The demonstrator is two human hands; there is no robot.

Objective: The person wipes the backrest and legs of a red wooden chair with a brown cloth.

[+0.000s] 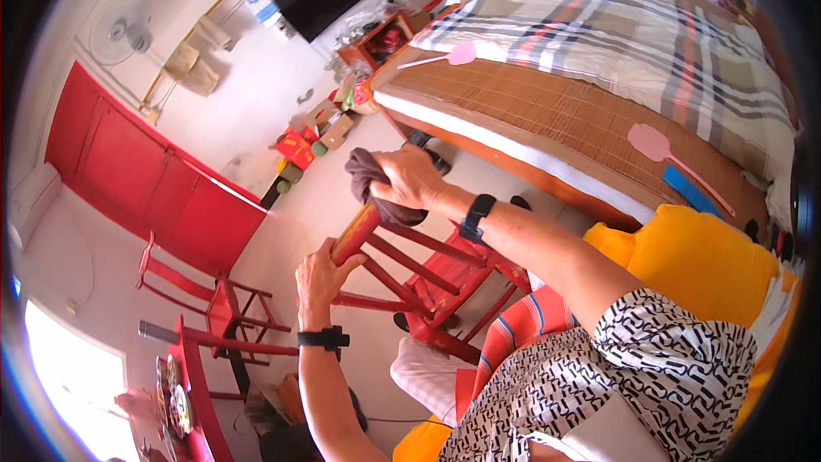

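A red wooden chair (352,236) stands tilted in front of me, the paint on its top rail worn to bare wood in places. My left hand (321,278) is closed round the near left end of that rail. At the rail's other end, my right hand (412,178) grips a dark brown cloth (368,175), which is bunched over the wood and hangs past my fingers. Slats run from the rail down toward the chair's seat, partly behind my right forearm. Black bands circle both my wrists.
A bed with a woven mat (530,90) and plaid blanket (616,43) lies to the right, with two pink fly swatters (650,142) on it. Another red chair (224,310) and a red table (198,385) stand left. Boxes (333,127) line the far wall; a yellow cushion (684,257) is beside me.
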